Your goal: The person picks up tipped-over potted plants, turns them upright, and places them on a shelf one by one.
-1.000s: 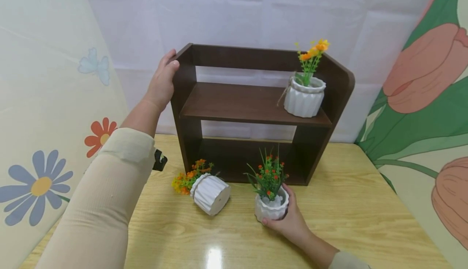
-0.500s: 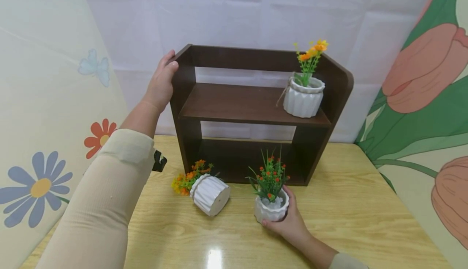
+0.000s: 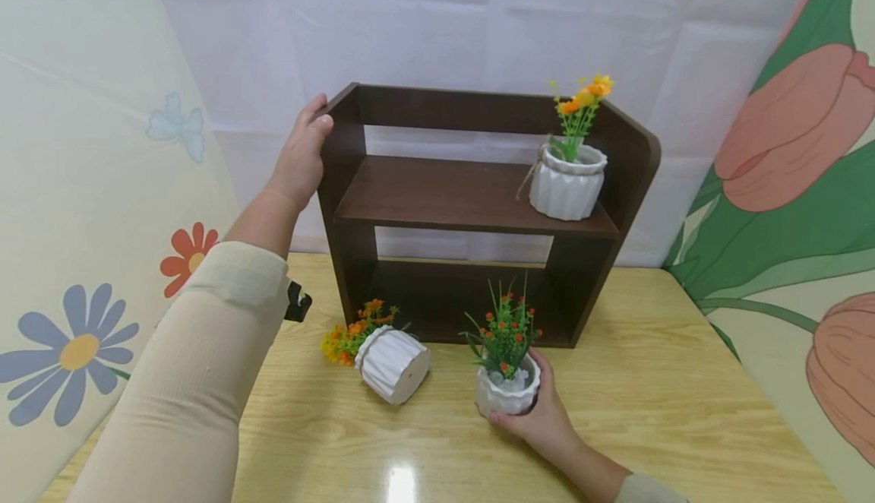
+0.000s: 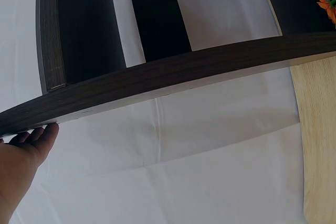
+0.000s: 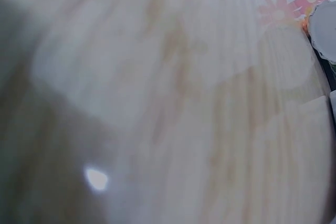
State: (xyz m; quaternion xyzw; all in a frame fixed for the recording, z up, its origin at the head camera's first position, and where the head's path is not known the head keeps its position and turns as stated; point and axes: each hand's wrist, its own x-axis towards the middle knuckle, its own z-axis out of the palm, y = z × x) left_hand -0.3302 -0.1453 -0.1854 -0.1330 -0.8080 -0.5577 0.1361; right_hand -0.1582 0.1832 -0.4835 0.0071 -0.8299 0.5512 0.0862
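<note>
- Left hand (image 3: 301,157) is resting at 10 o'clock on a dark-brown wooden two-tier shelf (image 3: 431,193), grip slack and unclenched, probably steadying it.
- Right hand (image 3: 545,418) is holding a white fluted ceramic-looking flowerpot (image 3: 497,395) at the shelf's 6 o'clock, grip curled round it, likely keeping it upright.
- Twine-tied ribbed white pot (image 3: 393,365) is lying tipped at that flowerpot's 9 o'clock.
</note>
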